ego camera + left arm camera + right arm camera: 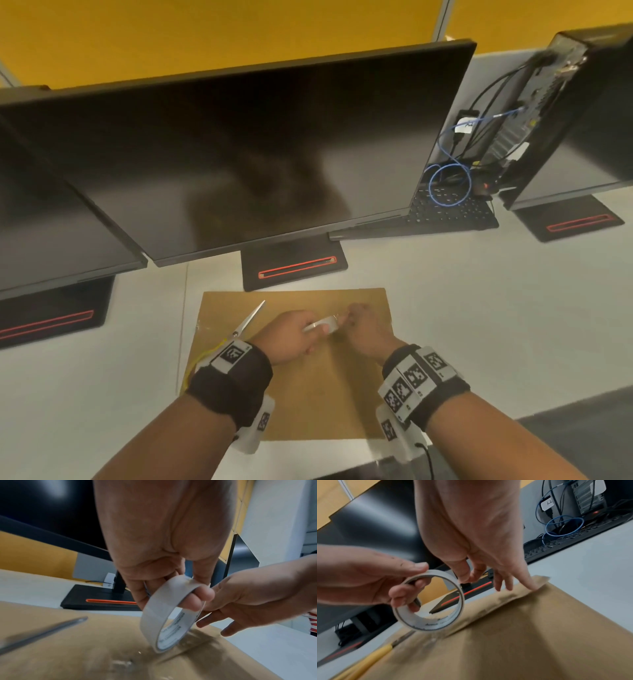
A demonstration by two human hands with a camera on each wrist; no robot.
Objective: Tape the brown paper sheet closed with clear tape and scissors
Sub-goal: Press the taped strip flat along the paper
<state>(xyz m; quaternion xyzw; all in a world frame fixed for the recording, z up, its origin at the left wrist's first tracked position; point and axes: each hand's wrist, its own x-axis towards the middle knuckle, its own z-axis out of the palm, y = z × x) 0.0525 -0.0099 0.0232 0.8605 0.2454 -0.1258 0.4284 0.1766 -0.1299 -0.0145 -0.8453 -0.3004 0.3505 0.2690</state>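
Note:
The brown paper sheet (pixel 308 387) lies flat on the white desk in front of the middle monitor stand. Just above it my left hand (pixel 313 330) grips the clear tape roll (pixel 323 322), thumb on the outer rim and fingers through the core (pixel 197 601). The roll (pixel 429 600) stands on edge. My right hand (pixel 346 317) pinches at the roll's top with thumb and forefinger (pixel 464 574), and its other fingers reach down to the paper's far edge (pixel 532 586). The scissors (pixel 248 320) lie shut on the sheet's left part, yellow handles (pixel 373 657) towards me, partly hidden by my left wrist.
Three dark monitors stand across the back, and the middle one's black stand (pixel 294 265) almost touches the sheet's far edge. A keyboard (pixel 448 212), blue cables (pixel 448 185) and a computer case (pixel 548 102) sit at the back right. Bare white desk (pixel 496 325) stretches right of the sheet.

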